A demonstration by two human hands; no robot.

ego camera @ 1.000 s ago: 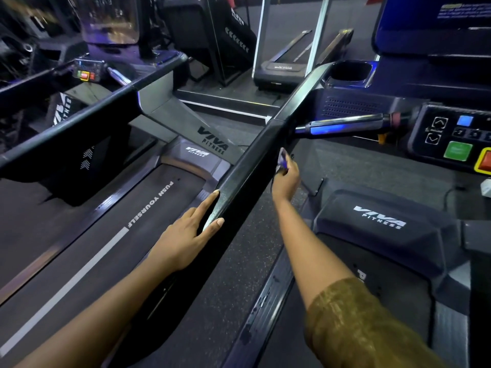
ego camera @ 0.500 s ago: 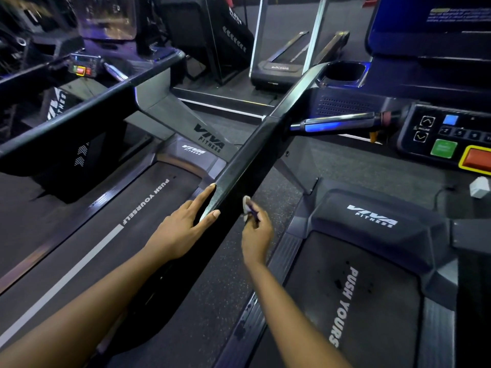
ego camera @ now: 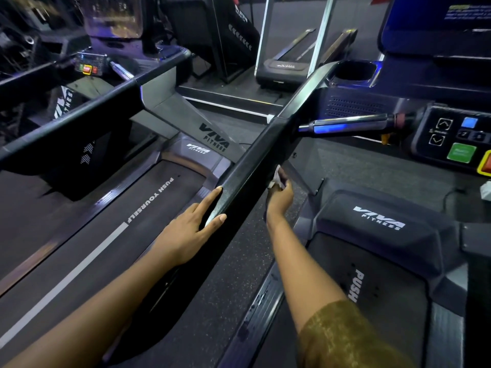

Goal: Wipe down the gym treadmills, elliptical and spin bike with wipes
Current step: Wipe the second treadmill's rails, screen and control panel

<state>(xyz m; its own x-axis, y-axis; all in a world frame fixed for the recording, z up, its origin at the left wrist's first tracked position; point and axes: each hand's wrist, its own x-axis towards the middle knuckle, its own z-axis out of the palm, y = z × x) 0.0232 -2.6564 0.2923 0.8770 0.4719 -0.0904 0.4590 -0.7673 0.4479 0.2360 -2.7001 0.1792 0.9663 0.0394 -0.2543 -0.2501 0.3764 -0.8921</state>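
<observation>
A long black side handrail [ego camera: 255,160] of the right treadmill runs diagonally from the lower middle up to the console. My left hand [ego camera: 191,229] rests on its left face, with straight fingers laid against the rail. On the rail's right underside, my right hand [ego camera: 279,197] pinches a small white wipe [ego camera: 276,179] and holds it against the rail. The right treadmill's belt [ego camera: 372,301] and motor cover [ego camera: 377,221] lie below my right arm.
A second treadmill's belt [ego camera: 119,235] lies to the left, with its own handrail [ego camera: 74,118] across the upper left. The control panel [ego camera: 457,139] with green and red buttons and a chrome grip bar [ego camera: 350,126] sit at right. Another treadmill [ego camera: 284,67] stands behind.
My right hand slid the wipe back down the rail toward me, then up it again to about halfway. My left hand has stayed in place on the rail.
</observation>
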